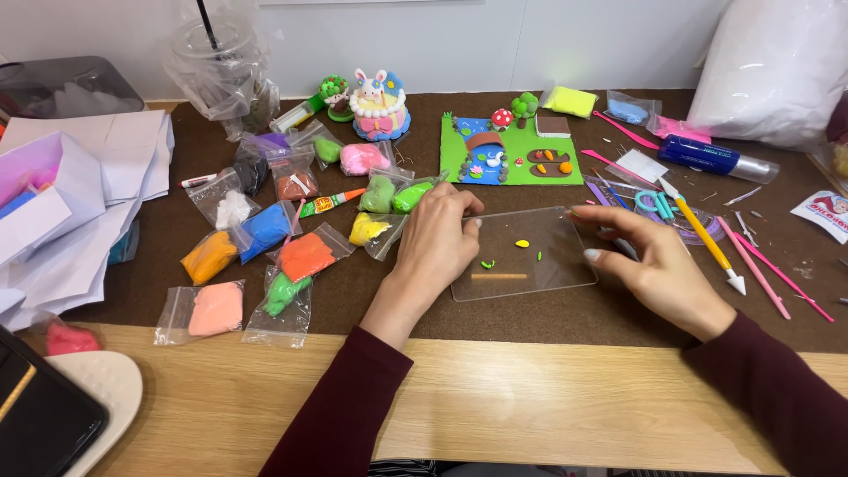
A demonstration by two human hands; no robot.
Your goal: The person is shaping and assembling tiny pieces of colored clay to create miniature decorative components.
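Observation:
A clear plastic sheet [548, 238] lies flat on the brown mat in front of me, with tiny yellow and green clay bits [522, 244] on it. My left hand [437, 238] rests on the sheet's left edge, fingers curled loosely, touching it. My right hand [649, 261] touches the sheet's right edge with thumb and fingertips. Neither hand lifts anything. A green clay garden scene [517, 168] with a blue pond, a mushroom and a tree sits just beyond the sheet.
Several small bags of coloured clay [265, 230] lie left of my hand. A clay bunny cake [379, 110] stands at the back. Modelling tools [707, 238], scissors and a blue tube [711, 157] lie right. White papers [106, 159] and a plastic cup [216, 53] sit far left.

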